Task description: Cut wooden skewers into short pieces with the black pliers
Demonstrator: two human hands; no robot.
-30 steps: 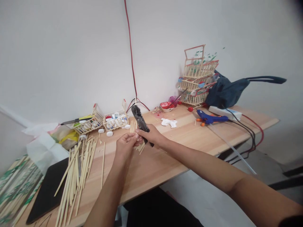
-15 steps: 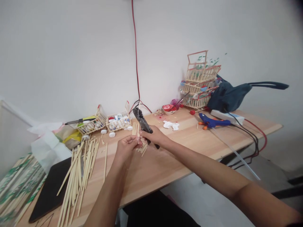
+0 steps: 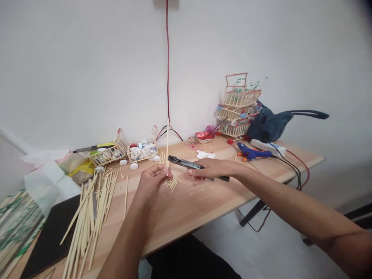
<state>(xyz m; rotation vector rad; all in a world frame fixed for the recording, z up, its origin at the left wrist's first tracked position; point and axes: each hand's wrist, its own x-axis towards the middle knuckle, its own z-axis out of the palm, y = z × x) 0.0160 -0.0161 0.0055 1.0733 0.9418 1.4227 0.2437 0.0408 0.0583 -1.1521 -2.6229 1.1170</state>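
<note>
Stacked slatted baskets (image 3: 238, 99) stand near the wall (image 3: 87, 69) on your counter (image 3: 174, 209), beside a dark blue bag (image 3: 266, 124), with a white power strip (image 3: 269, 148) and blue glue gun (image 3: 255, 153) in front. To your left, a flat black board (image 3: 50, 232) lies close to crumpled white wrapping (image 3: 54, 190).

The stick (image 3: 167, 141) is pale yellow; the plier-like tool (image 3: 186, 162) is black and grey. The tabletop (image 3: 186, 211) is streaked light brown, the glue gun (image 3: 255, 152) blue and orange, the bag (image 3: 270, 124) dark blue.
</note>
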